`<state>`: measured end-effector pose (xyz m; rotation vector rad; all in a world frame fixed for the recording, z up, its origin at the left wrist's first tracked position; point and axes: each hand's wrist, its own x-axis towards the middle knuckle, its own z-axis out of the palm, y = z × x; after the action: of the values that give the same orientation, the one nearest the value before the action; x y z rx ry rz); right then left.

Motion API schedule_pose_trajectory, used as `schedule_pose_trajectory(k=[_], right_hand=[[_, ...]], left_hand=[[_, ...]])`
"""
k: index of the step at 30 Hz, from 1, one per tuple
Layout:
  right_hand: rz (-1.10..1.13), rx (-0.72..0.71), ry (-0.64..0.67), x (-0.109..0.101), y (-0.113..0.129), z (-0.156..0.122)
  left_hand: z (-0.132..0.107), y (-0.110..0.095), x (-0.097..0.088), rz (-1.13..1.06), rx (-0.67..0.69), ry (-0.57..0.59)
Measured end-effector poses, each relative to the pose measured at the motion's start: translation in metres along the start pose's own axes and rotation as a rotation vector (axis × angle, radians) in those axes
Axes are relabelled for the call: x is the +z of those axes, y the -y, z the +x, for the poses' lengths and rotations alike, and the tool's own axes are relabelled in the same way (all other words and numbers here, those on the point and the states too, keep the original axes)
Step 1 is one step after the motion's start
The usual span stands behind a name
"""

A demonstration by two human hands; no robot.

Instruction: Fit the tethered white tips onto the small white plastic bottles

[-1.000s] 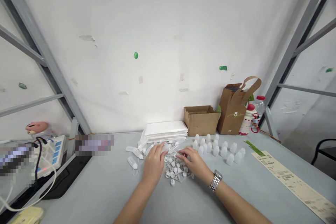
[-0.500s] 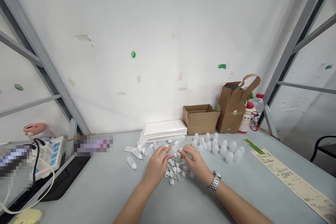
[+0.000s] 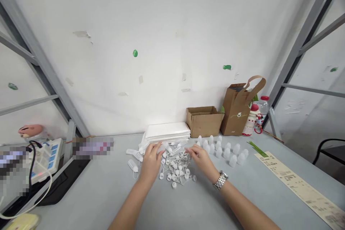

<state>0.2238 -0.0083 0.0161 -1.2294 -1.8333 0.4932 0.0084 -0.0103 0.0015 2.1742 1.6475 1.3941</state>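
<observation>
The heap of white caps (image 3: 175, 167) lay on the table (image 3: 175, 210). At its nine o'clock was the left hand (image 3: 151, 160), thumb and fingers parted. At its two o'clock was the right hand (image 3: 199, 157), fingers narrow; whether they pinched anything, I could not tell. Small translucent containers (image 3: 233, 161) stood beyond.

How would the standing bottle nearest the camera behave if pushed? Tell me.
That bottle is probably light, as it looks like translucent plastic. Pushed near its top, it may tip, being taller than wide, and could knock the standing bottles close beside it.
</observation>
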Motion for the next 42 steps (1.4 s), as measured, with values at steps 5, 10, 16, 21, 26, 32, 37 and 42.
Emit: schedule_pose_trajectory(k=[5, 10, 16, 21, 26, 32, 37, 42], right_hand=[[-0.020, -0.071, 0.143, 0.012, 0.009, -0.007], [-0.039, -0.071, 0.159, 0.012, 0.006, -0.007], [0.005, -0.073, 0.155, 0.016, 0.005, -0.011], [0.130, -0.032, 0.133, 0.021, 0.011, -0.014], [0.113, -0.012, 0.036, 0.011, 0.021, -0.012], [-0.306, 0.247, -0.215, -0.053, 0.001, -0.019], [-0.474, 0.367, -0.185, -0.081, -0.026, -0.035], [-0.591, 0.420, -0.108, -0.075, -0.032, -0.039]], left_hand=[[-0.005, -0.010, 0.005, -0.042, 0.017, 0.079], [-0.005, -0.010, 0.006, -0.050, 0.015, 0.105], [-0.005, -0.016, 0.004, -0.142, 0.002, 0.197], [-0.012, -0.028, 0.008, -0.248, 0.024, 0.306], [-0.013, -0.029, 0.009, -0.222, 0.041, 0.287], [-0.010, -0.023, 0.006, -0.112, -0.004, 0.269], [-0.013, -0.022, 0.009, -0.111, 0.024, 0.317], [-0.013, -0.018, 0.011, -0.095, 0.023, 0.308]])
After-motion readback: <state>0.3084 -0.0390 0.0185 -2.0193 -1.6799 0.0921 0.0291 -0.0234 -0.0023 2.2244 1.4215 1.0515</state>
